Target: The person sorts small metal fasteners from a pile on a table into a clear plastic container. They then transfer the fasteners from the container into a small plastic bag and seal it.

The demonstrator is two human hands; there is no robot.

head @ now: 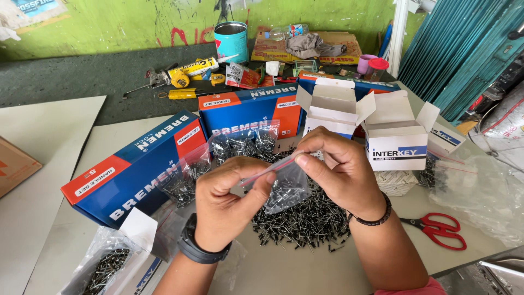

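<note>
Both hands meet over the middle of the counter (65, 164), pinching the top edge of a small clear plastic bag (285, 188) that holds a clump of dark rivets. The left hand (226, 199) has its fingers (261, 183) closed on the left end of the bag's red-lined sealing strip, thumb pressed against forefinger; a black watch (197, 248) sits on that wrist. The right hand (341, 175) clamps the same strip from the other end, its fingers (308, 161) curled tight over the edge, and a dark bead bracelet (376, 218) circles its wrist. The bag hangs just below the fingers of both hands, its body sagging between the palms. Directly beneath the fingers a loose heap of rivets (305, 221) lies spread on the counter. Beyond the fingers stand two open white cartons (396, 136), and to their left two long blue and orange boxes (136, 166) lie end to end, with more clear bags of rivets (240, 145) propped against them. Right of the fingers, well apart, red-handled scissors (439, 229) lie flat. Near the left forearm another bag of rivets (103, 267) rests at the counter's edge
</note>
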